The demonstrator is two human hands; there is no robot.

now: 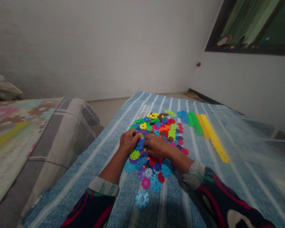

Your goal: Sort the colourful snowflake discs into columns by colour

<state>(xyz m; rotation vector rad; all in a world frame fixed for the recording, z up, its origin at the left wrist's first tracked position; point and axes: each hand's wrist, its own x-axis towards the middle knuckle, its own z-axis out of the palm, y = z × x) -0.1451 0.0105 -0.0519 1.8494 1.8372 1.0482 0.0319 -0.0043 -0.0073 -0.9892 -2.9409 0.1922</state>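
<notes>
Left hand (129, 140) pinches yellow disc (141, 135), right hand (156, 145) grip hidden; dragging cuff (104, 186) could scatter loose discs (155, 183) toward left edge of counter (90, 167).

Big messy pile of flat, flower-shaped plastic discs with notched rims (143, 160) in red, blue, purple, pink, lime and yellow, overlapping all over, closer to the left edge of the striped tablecloth (204, 155). To its right — way tidier — overlapping single-colour rows start toward the far edge: blue (184, 117), green (195, 123), orange-yellow (203, 126), then yellow (215, 139), the longest.
</notes>
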